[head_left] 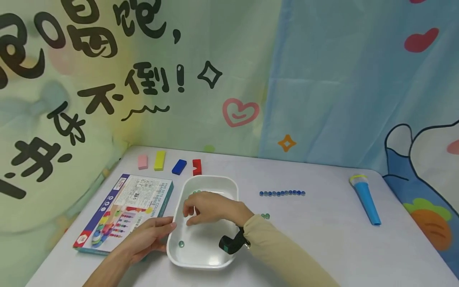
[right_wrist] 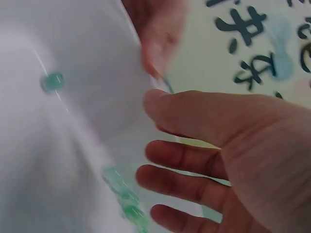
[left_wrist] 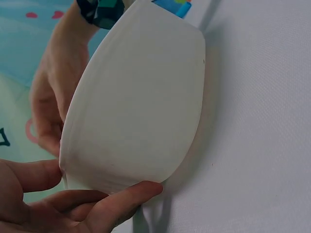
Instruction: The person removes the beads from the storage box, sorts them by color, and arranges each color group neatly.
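Note:
A white tray (head_left: 212, 177) sits at the table's middle. My left hand (head_left: 165, 236) grips its left rim, the thumb over the edge and the fingers against the outer wall (left_wrist: 141, 107). My right hand (head_left: 190, 213) reaches into the tray with thumb and fingers apart and nothing between them (right_wrist: 148, 128). A few green beads (right_wrist: 124, 196) lie just off its fingertips on the tray floor (right_wrist: 73, 145). One more green bead (head_left: 181, 244) lies alone near the front left corner.
A row of blue beads (head_left: 282, 193) and a pair of green beads (head_left: 265, 216) lie right of the tray. A printed box (head_left: 122, 211) lies to the left. Pink (head_left: 142, 162), yellow (head_left: 159, 160), blue (head_left: 179, 166) and red (head_left: 197, 167) blocks sit behind. A blue tube (head_left: 365, 199) lies far right.

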A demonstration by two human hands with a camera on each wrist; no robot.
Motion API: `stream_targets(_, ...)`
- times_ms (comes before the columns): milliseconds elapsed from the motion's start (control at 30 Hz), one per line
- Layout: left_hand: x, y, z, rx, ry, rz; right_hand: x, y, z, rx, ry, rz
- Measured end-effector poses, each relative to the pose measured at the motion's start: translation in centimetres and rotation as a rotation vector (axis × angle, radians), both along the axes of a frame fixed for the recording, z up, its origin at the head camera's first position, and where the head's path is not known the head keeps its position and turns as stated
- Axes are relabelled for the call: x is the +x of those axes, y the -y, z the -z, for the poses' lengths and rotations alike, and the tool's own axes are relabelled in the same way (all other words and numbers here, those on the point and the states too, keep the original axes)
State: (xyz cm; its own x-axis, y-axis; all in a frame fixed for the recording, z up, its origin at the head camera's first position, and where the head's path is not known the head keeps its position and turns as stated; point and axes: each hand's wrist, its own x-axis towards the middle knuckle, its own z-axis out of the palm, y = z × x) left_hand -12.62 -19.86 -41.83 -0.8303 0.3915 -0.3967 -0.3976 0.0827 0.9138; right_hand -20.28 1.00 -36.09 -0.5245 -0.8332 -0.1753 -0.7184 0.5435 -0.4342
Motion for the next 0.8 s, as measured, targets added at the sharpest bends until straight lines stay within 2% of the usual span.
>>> stream_targets(233, -0.1, 0.2, 0.2, 0.055, -0.02, 0.029, 0.9, 2.5, 2.7, 0.112, 0.061, -0.11)
stream_targets(367, -0.1, 0.2, 0.2, 0.063, -0.018, 0.029, 1.1, 3.0, 4.0, 0.147, 0.062, -0.109)
stream_targets(800, 0.0, 0.1, 0.2, 0.058, -0.019, 0.026, 1.4, 2.9, 4.1, 0.134, 0.046, -0.066)
